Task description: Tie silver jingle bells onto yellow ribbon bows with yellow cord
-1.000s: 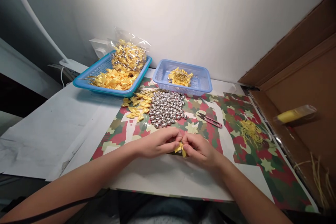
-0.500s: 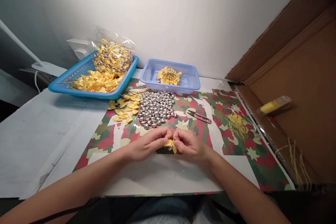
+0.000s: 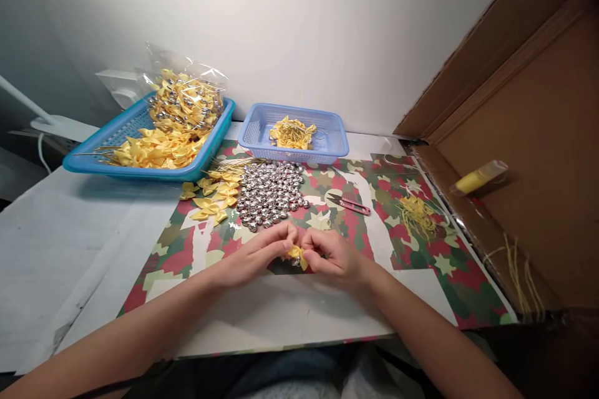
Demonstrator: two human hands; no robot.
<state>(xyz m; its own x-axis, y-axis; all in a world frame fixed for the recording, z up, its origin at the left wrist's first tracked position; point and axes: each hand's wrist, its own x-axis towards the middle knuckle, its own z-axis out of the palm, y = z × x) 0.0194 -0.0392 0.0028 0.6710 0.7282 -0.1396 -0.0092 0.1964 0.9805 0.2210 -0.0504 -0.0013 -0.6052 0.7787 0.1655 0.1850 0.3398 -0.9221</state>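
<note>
Pinching from both sides, the left hand [image 3: 255, 254] and right hand [image 3: 334, 255] meet fingertip to fingertip over the camouflage-patterned red, green and cream paper sheet [image 3: 421, 274], both closed on one small yellow satin ribbon bow [image 3: 296, 254] held just above the sheet, near its front middle.

Handling judgement: the bow looks very light, soft and limp, the satin likely slippery; best held at its knotted centre, not by the loops, which would crush. A small silvery piece shows under it (possibly a bell; too small to tell).

Surroundings: heap of small shiny silver metal bells [image 3: 271, 193] just beyond the hands; loose yellow bows [image 3: 210, 196] beside it; red-handled thread snips [image 3: 349, 204] to the right; tuft of yellow thread offcuts [image 3: 416, 215]; pale blue plastic mesh basket [image 3: 334, 143]; larger turquoise plastic tray [image 3: 116, 137] with a clear bag of bows [image 3: 185, 103]; brown cardboard box [image 3: 538, 137].

No brand, label or legible writing anywhere.
</note>
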